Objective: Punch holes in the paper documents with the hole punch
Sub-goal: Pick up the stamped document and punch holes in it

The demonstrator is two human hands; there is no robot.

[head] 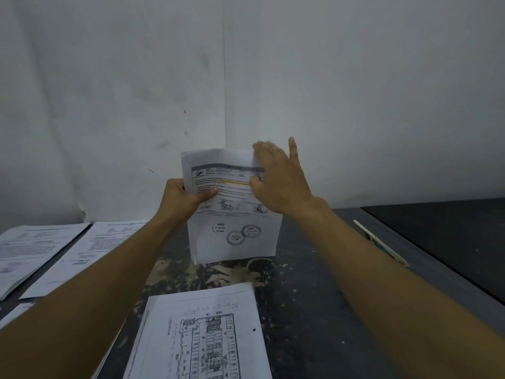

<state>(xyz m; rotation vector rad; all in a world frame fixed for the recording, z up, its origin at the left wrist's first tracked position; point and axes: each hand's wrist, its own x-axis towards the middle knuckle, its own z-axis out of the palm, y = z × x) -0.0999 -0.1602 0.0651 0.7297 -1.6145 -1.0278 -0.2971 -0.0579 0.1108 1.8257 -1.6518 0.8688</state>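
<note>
A thin stack of printed papers (232, 242) with round stamps stands upright on its bottom edge on the dark table (314, 296). My left hand (183, 196) grips its left edge, thumb across the front. My right hand (278, 179) lies against the stack's upper right side with the fingers fairly straight and the thumb on the front of the sheet. No hole punch is in view. A floor-plan sheet (202, 335) with a punched hole near its right edge lies flat near me.
Two more printed documents (35, 247) (90, 255) lie flat at the left of the table. A white ruler-like strip (382, 244) lies at the right beside a raised black surface (451, 236). A white wall stands close behind the table.
</note>
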